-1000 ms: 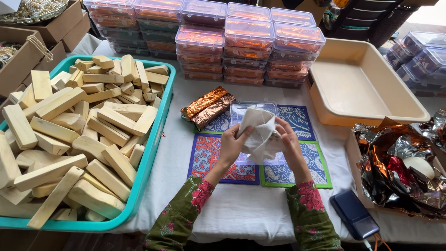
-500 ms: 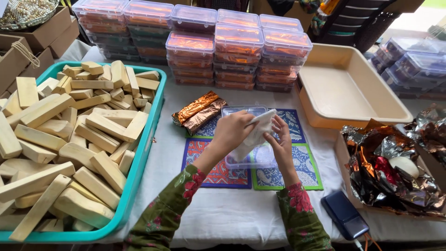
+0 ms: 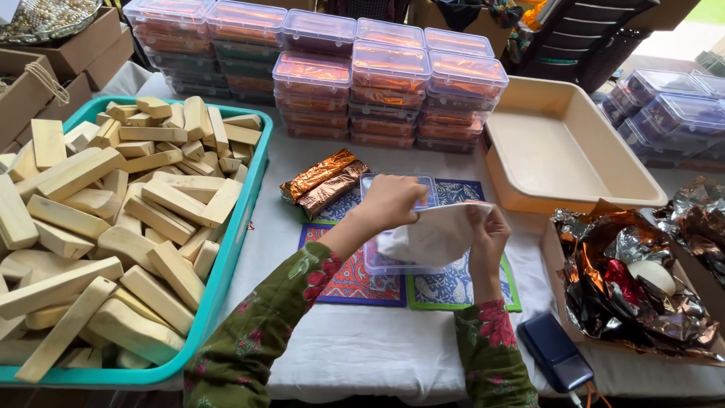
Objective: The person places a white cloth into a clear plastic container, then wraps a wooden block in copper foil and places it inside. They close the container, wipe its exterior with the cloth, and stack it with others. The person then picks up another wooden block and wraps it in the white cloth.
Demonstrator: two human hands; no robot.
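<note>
Holding a white paper sheet (image 3: 438, 236) between them, both hands work over a clear plastic box (image 3: 396, 227) that sits on patterned blue, red and green mats (image 3: 355, 279). The left hand (image 3: 389, 202) is curled closed, pinching the sheet's left edge from above; its fingertips are hidden, so how tightly it grips cannot be told. The right hand (image 3: 487, 230) is also closed, thumb and fingers clamped on the sheet's right edge. The sheet hangs slightly curved just above the box, covering the box's right part.

Just left of the box and behind it lie two foil-wrapped bars (image 3: 325, 181), one orange-gold and one brownish, side by side and touching. Well left of the box stands a teal tray (image 3: 234, 257) heaped with pale wooden-looking blocks (image 3: 113, 219). Behind the box rise stacks of lidded clear containers (image 3: 355, 83) with orange and dark contents. Right of the box and behind it is an empty beige tray (image 3: 574, 162). Right of the box lies a heap of crumpled copper and silver foil (image 3: 634, 279) with a white rounded piece (image 3: 653, 276) in it. Near the box on the right, toward the table's front edge, rests a dark blue power bank (image 3: 555, 351) on the white tablecloth (image 3: 377, 347). Both sleeves are green with red flowers.
</note>
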